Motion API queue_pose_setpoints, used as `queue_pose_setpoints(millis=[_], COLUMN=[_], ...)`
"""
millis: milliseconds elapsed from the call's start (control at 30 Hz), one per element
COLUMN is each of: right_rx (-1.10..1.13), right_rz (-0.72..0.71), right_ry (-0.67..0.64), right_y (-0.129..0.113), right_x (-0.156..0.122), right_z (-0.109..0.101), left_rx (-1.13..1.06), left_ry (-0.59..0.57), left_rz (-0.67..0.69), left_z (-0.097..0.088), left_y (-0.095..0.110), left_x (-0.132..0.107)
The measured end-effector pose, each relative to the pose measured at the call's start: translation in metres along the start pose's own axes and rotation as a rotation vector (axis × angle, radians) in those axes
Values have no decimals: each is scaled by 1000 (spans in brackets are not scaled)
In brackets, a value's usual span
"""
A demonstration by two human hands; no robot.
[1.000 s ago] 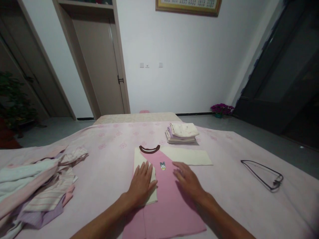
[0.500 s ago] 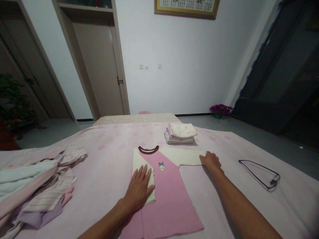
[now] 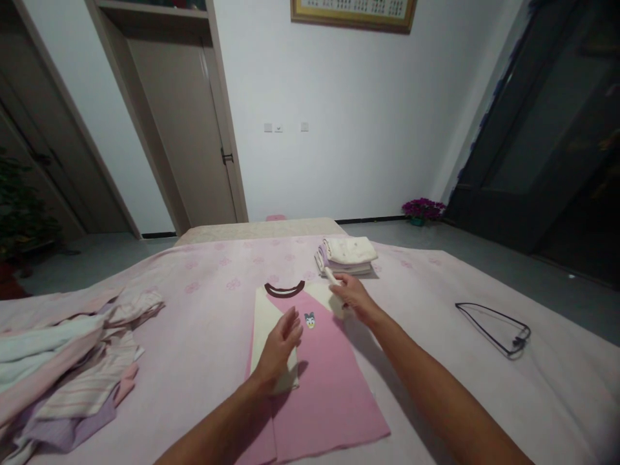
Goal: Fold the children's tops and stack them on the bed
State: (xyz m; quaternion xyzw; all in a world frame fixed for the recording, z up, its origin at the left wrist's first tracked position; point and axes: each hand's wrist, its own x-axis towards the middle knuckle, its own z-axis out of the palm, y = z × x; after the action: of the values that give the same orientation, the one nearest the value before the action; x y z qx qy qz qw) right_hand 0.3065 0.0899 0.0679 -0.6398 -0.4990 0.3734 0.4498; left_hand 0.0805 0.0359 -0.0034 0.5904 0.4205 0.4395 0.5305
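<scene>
A pink T-shirt (image 3: 320, 381) with cream sleeves and a dark collar lies face up on the pink bedspread (image 3: 426, 361). Its left sleeve (image 3: 266, 323) is folded in over the body. My left hand (image 3: 278, 345) hovers over that folded sleeve, fingers straight and lifted off the cloth. My right hand (image 3: 352, 296) pinches the cuff of the right cream sleeve and holds it up over the shirt's upper right part.
A small stack of folded clothes (image 3: 346, 255) sits just beyond the shirt. A heap of unfolded garments (image 3: 68, 361) lies at the left. A dark wire hanger (image 3: 494, 320) rests at the right. A door, potted flowers and floor are behind the bed.
My right hand went out to the sleeve's end, gripped it and carried it back in over the shirt. My left hand rose from lying flat on the folded sleeve.
</scene>
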Motion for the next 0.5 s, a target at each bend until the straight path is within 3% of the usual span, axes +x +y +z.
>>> queue_pose_setpoints(millis=[33, 100, 167, 233, 333, 400, 500], right_rx=[23, 114, 145, 56, -336, -596, -753], right_rz=[-23, -87, -116, -108, -116, -122, -82], right_ry=[-77, -370, -481, -414, -241, -208, -214], right_y=[-5, -10, -6, 4, 25, 38, 51], right_x=[-9, -25, -37, -44, -54, -64, -85], right_z=[15, 37, 42, 31, -1, -21, -35], left_rx=[-140, -355, -495, -567, -573, -567, -566], left_ry=[7, 42, 129, 247, 367, 398, 418], left_rz=[-79, -224, -371, -462, -467, -456, -441], left_z=[6, 12, 12, 9, 2, -2, -9], left_y=[5, 11, 10, 4, -6, -6, 0], left_x=[8, 22, 33, 38, 41, 43, 50])
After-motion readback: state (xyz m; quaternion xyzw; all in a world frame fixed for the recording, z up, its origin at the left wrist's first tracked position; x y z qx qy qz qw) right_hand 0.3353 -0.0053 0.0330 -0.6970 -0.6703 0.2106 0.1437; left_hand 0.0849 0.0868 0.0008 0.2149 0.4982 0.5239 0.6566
